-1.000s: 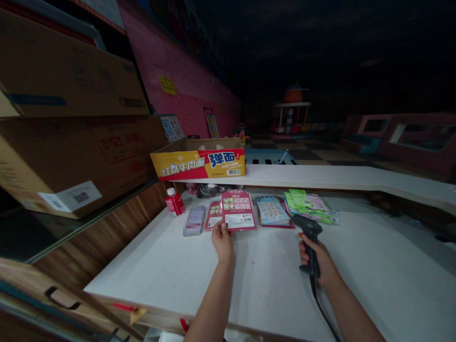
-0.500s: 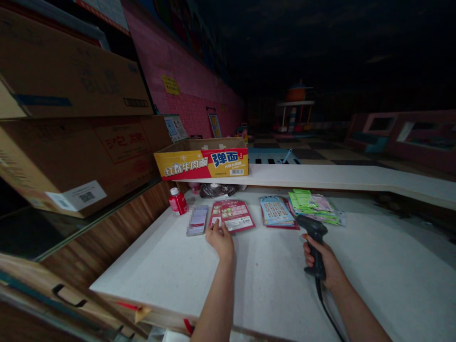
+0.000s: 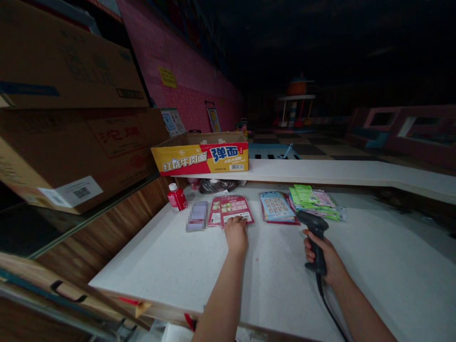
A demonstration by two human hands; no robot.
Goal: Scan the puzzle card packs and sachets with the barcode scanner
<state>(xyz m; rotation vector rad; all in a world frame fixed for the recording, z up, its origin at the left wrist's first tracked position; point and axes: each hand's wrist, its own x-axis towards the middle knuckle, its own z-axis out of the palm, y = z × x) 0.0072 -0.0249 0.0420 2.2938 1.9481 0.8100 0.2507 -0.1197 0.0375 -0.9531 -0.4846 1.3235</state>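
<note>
While the red card pack [image 3: 235, 209], mid-frame on the white counter [image 3: 171, 270], is touched by the left hand [image 3: 237, 236] with fingers laid flat and ungripping, the barcode scanner [image 3: 312, 228] is clenched in the right hand [image 3: 326, 260]; setting-down seems in hand; scanning would call for its label to be left uncovered.

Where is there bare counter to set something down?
Bare counter lies between the left hand and right hand, and widely right of the scanner. The back row is crowded: red bottle, red card packs, blue packs, green packs.
</note>
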